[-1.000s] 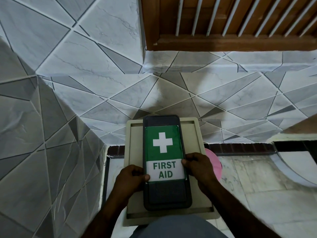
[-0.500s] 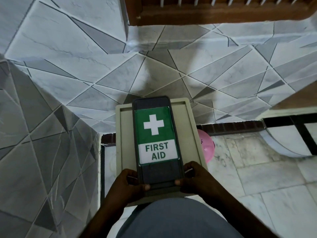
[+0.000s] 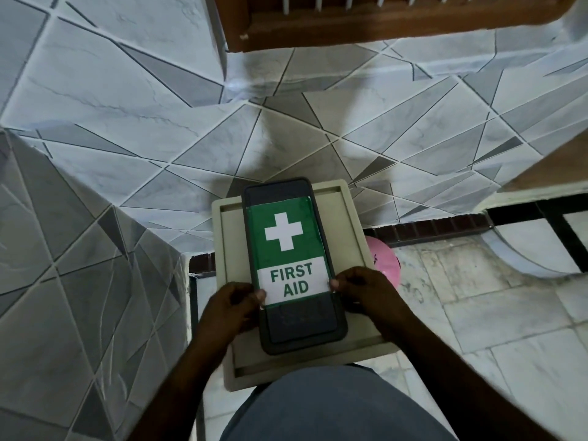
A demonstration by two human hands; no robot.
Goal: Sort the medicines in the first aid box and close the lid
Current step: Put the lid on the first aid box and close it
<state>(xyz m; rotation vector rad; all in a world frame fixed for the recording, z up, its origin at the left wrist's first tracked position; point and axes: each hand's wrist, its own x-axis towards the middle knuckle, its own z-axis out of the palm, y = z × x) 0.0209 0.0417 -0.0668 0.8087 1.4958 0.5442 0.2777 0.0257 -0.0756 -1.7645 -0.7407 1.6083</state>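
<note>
A dark grey first aid box point(image 3: 294, 268) with a green and white "FIRST AID" label lies closed on a beige tray-like stool top point(image 3: 345, 237). My left hand point(image 3: 230, 308) grips the box's left edge, thumb on the label's lower corner. On the opposite edge, level with the label's lower part, my right hand point(image 3: 366, 289) holds the box. No medicines are visible; the inside of the box is hidden.
A tiled wall point(image 3: 95, 281) rises close on the left and another runs behind the stool. A pink round object point(image 3: 385, 261) lies on the floor to the right of the tray. My grey-clothed knee point(image 3: 334, 405) fills the bottom centre. A wooden frame point(image 3: 350, 23) is at the top.
Both hands have slid from the box's near end up along its sides to the label's lower corners. The view has shifted slightly.
</note>
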